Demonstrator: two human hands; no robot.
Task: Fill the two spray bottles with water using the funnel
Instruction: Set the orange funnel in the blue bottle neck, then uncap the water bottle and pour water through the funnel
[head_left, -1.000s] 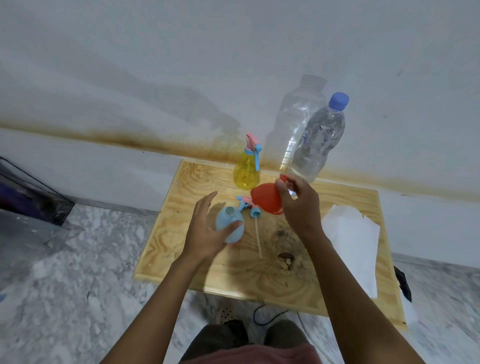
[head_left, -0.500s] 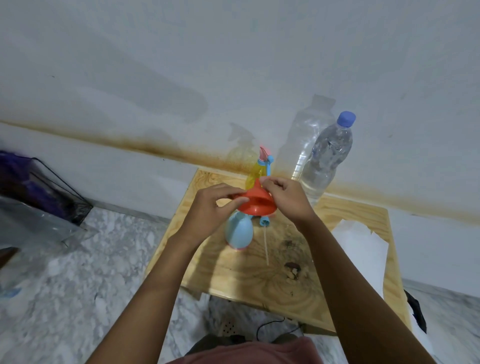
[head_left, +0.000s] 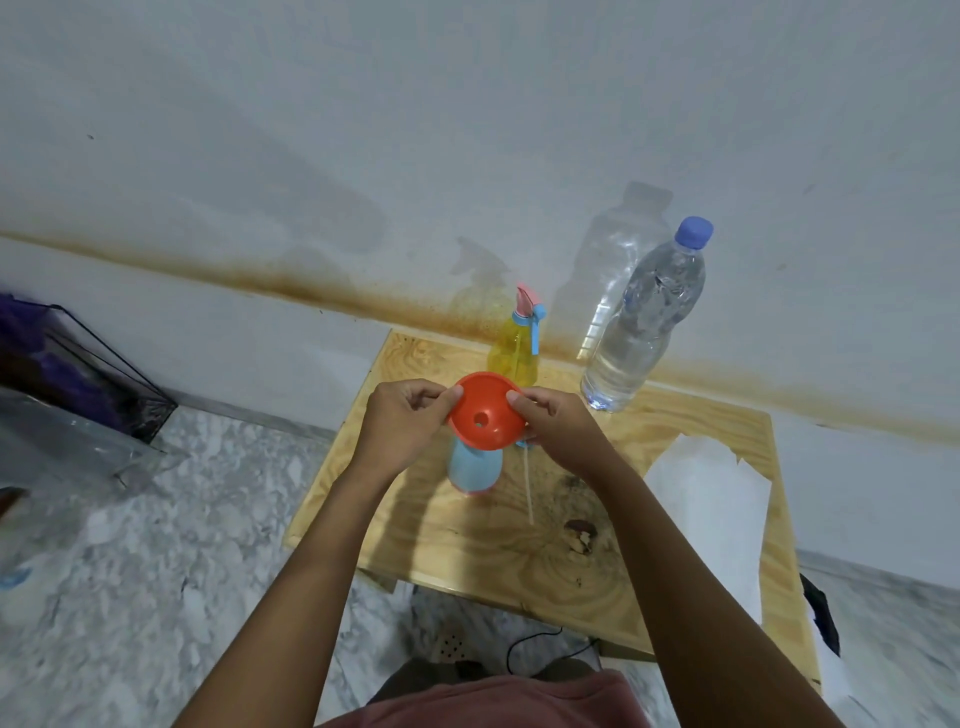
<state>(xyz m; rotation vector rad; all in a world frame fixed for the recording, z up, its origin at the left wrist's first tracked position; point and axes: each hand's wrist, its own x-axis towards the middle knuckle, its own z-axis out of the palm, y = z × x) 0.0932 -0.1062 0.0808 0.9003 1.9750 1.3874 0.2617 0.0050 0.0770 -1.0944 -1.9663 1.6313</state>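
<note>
While the left hand (head_left: 402, 426) and right hand (head_left: 553, 423) each pinch its smooth round rim, the orange funnel (head_left: 483, 415) sits over the pale blue spray bottle (head_left: 475, 467), hiding its neck. Behind stand a translucent yellow spray bottle (head_left: 511, 348) and a clear ribbed water bottle (head_left: 644, 322) on the grainy plywood table (head_left: 467, 540). A thin white dip tube (head_left: 529, 488) lies beside them, its top hidden by the right hand.
</note>
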